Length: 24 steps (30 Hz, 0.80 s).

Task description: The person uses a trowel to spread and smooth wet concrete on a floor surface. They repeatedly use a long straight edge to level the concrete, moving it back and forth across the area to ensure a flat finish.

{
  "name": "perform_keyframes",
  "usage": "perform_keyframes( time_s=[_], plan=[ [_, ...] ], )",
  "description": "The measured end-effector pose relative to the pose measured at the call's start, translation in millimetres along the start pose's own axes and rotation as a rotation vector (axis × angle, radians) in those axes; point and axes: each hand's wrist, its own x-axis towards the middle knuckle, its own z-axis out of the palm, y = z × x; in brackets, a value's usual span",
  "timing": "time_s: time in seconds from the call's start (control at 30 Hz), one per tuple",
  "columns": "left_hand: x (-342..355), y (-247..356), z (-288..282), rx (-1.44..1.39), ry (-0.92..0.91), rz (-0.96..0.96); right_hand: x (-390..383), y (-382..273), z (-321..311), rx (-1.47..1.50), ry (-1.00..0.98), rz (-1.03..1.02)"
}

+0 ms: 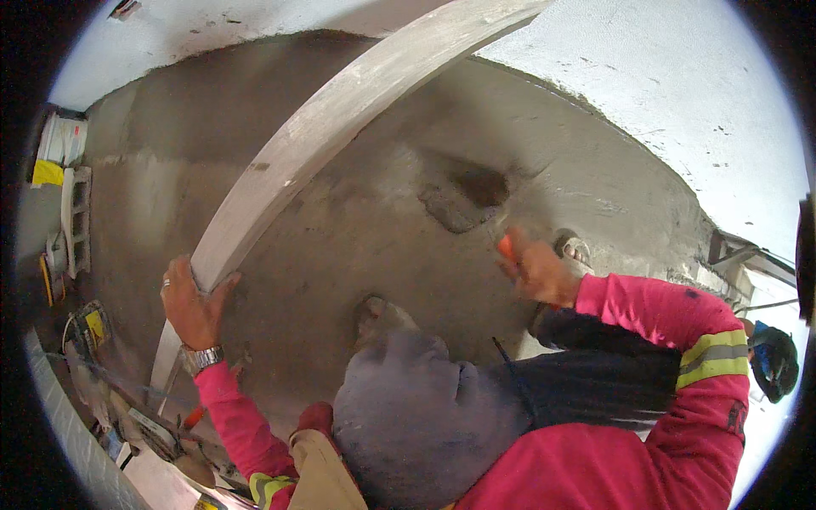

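Around the near end of a long pale board (297, 144) my left hand (195, 304) is closed, with a watch at its wrist. The board looks curved in this view and runs up to the far edge of the picture across the grey mortar surface (314, 246). My right hand (544, 270) is closed on an orange-handled tool (509, 247); motion blurs both, and I cannot make out the tool's working end. Just beyond that hand is a rough dark patch (463, 197) in the mortar, perhaps a hollow or a lump.
White wall surfaces (671, 110) border the mortar at the far side and right. At the left lie a hollow block (78, 219), a yellow item (48, 172) and cluttered tools (93, 327). My sandalled foot (376, 316) rests on the mortar, near my bent knees.
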Motion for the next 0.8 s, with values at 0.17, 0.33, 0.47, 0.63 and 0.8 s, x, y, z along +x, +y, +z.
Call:
perform_keyframes(
  time_s=[0.17,0.33,0.47,0.63,0.8],
  plan=[
    [2.2,5.8,-6.3,-0.039,-0.055,-0.065,-17.8,12.3,2.6,0.184,0.122,0.281],
    [-0.8,1.1,0.9,-0.032,0.016,0.011,-43.8,-16.2,65.1,0.383,-0.022,0.449],
    [2.4,0.5,1.6,-0.079,-0.031,-0.025,-17.4,-71.7,113.5,0.335,0.028,0.118],
    [4.9,5.0,-4.2,-0.082,-0.02,-0.013,-8.2,-62.7,96.4,0.465,0.024,0.219],
    [-1.0,-2.0,-0.4,-0.056,0.038,0.02,-51.7,-21.8,32.8,0.754,-0.079,0.566]
  ],
)
